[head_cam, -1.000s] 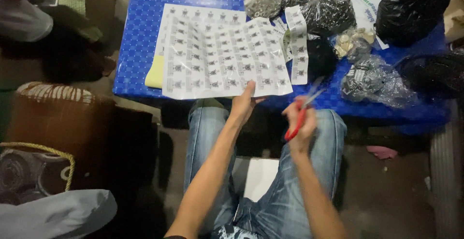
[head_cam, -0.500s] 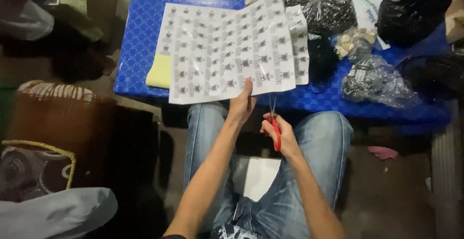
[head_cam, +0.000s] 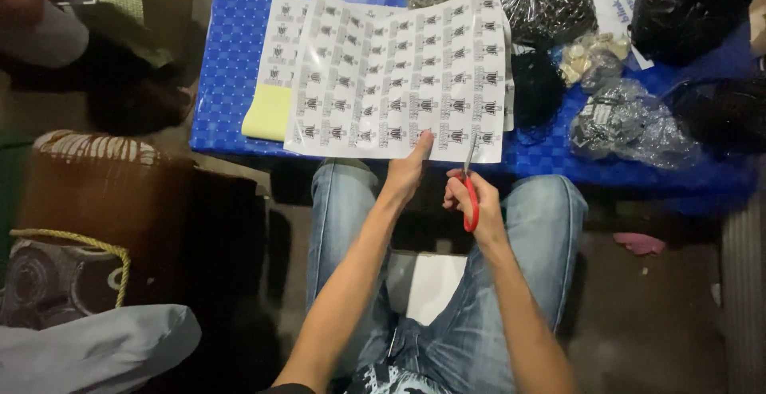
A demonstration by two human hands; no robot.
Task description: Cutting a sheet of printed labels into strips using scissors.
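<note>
A printed sheet (head_cam: 399, 75) of small labels hangs over the near edge of the blue table (head_cam: 231, 83). The left hand (head_cam: 408, 172) pinches the sheet's bottom edge. Just right, the right hand (head_cam: 472, 202) grips red-handled scissors (head_cam: 470, 191), blades meeting the sheet's lower edge. Bags (head_cam: 630, 119) lie along the table's right side.

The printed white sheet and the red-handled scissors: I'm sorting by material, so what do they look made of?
Printed white sheet: seemingly thin paper; it flexes in the left hand. Red-handled scissors in the right hand: probably plastic handles, metal blades.
</note>
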